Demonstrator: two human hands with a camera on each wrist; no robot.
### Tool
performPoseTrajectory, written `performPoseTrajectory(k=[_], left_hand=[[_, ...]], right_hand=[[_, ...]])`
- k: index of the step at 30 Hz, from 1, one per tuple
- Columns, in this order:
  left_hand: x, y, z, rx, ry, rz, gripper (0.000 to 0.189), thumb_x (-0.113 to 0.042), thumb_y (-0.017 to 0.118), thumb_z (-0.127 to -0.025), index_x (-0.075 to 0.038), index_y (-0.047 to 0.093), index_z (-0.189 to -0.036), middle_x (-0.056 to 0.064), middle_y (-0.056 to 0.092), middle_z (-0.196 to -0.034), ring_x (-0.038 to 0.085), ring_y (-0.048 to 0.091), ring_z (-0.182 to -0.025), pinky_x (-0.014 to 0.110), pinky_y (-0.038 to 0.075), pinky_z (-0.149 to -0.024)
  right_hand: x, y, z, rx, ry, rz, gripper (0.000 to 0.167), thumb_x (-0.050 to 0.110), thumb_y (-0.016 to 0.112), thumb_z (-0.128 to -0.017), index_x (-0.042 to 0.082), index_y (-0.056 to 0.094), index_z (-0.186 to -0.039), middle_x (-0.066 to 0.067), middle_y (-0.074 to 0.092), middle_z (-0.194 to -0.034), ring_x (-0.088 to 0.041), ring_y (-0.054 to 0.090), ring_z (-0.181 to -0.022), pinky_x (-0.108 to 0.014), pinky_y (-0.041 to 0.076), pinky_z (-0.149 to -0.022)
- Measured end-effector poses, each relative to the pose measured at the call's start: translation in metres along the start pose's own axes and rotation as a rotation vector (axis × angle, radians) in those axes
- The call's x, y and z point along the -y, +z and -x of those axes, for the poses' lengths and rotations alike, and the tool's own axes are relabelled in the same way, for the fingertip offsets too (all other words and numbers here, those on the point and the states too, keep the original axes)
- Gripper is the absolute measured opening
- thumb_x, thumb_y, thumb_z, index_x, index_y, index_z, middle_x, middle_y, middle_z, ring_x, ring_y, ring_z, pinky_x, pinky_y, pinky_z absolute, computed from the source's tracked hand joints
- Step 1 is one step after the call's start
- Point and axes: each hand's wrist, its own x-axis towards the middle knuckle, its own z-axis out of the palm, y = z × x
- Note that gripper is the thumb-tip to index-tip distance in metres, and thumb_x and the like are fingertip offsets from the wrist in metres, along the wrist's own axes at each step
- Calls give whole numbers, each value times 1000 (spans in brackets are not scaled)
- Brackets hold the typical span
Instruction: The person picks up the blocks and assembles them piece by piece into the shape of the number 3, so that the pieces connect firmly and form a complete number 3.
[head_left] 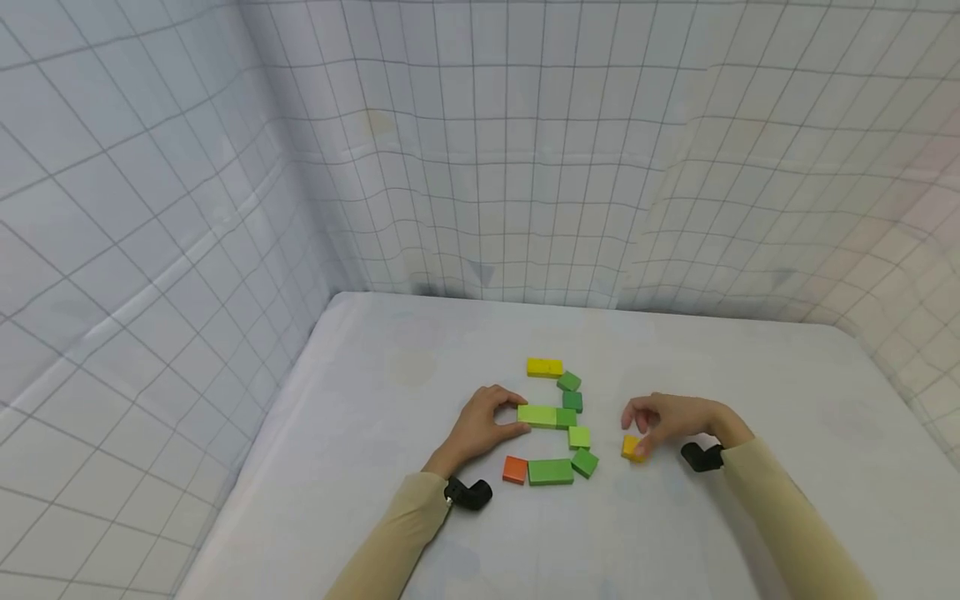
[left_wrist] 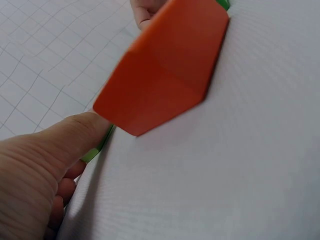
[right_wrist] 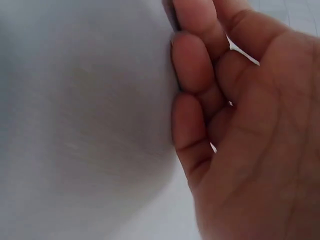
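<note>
My left hand pinches the left end of a long light green block between thumb and fingers. A small green block adjoins its right end. Farther right, my right hand is over a yellow-orange block, its thumb overlapping the block and the curved fingers a little beyond its far edge. Those fingers lie at the white surface in the right wrist view, where the block does not show. An orange-red block looms close in the left wrist view.
A yellow block lies farthest back. Small green blocks curve down from it, including a dark green one and a light green one. Nearer me is a long green block. Gridded white curtains enclose the white table.
</note>
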Motion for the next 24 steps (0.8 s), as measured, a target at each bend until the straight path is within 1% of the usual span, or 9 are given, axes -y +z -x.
performPoseTrajectory(k=[2, 4, 6, 9, 12, 15, 19, 21, 24], left_hand=[[0, 0, 1, 0, -1, 0, 37, -36, 76, -80, -18, 67, -112, -10, 59, -102, 10, 47, -90, 30, 39, -80], [0, 0, 1, -2, 1, 0, 37, -37, 76, -80, -19, 67, -112, -10, 59, -101, 10, 46, -89, 30, 39, -79], [0, 0, 1, -5, 5, -1, 38, -37, 76, -80, -19, 67, -112, -10, 59, -101, 10, 46, -89, 30, 39, -79], [0, 0, 1, -6, 7, 0, 38, -37, 76, -80, -18, 67, -112, -10, 59, -101, 10, 46, -89, 29, 39, -79], [-1, -1, 1, -8, 9, 2, 37, -36, 77, -80, -18, 67, -111, -9, 59, -101, 10, 47, -89, 30, 39, -79], [-2, -2, 1, -6, 13, 6, 37, -35, 77, -80, -18, 67, -111, -9, 60, -101, 10, 47, -89, 30, 39, -79], [-2, -2, 1, 1, 19, 10, 37, -35, 77, -80, -18, 68, -111, -8, 60, -101, 10, 48, -90, 30, 40, -80], [-2, -2, 2, 4, 18, 12, 37, -35, 77, -80, -18, 68, -111, -8, 60, -101, 10, 48, -91, 30, 40, -80], [-1, -2, 3, 5, 23, 16, 37, -35, 77, -80, -18, 68, -111, -8, 60, -101, 11, 49, -92, 31, 40, -82]], right_hand=[[0, 5, 4, -18, -56, 11, 32, 28, 80, -77, 10, 61, -96, 0, 48, -78, -13, 43, -73, -26, 34, -66], [0, 9, 5, -34, -87, 16, 28, 25, 79, -78, 9, 61, -92, 1, 48, -77, -12, 44, -72, -26, 34, -66], [2, 8, 3, -53, -72, 9, 25, 21, 79, -78, 8, 60, -89, 1, 48, -74, -12, 45, -70, -26, 35, -65], [4, 1, -3, -79, 19, -2, 23, 19, 78, -78, 8, 60, -87, 1, 49, -70, -13, 44, -67, -27, 34, -63], [6, -12, -17, -138, 108, -4, 21, 18, 77, -80, 6, 61, -88, 0, 51, -70, -15, 44, -67, -30, 35, -64], [7, -28, -36, -207, 176, 2, 20, 18, 74, -83, 5, 63, -92, 0, 55, -73, -16, 46, -68, -31, 37, -65], [14, -48, -64, -269, 314, -28, 23, 23, 72, -85, 5, 64, -96, 0, 58, -77, -15, 50, -66, -29, 41, -62], [18, -55, -79, -300, 390, -69, 24, 25, 73, -85, 6, 63, -95, -1, 59, -77, -14, 51, -65, -28, 42, -61], [24, -60, -102, -353, 446, -139, 23, 26, 72, -86, 7, 62, -92, -1, 62, -76, -14, 55, -65, -28, 44, -60]])
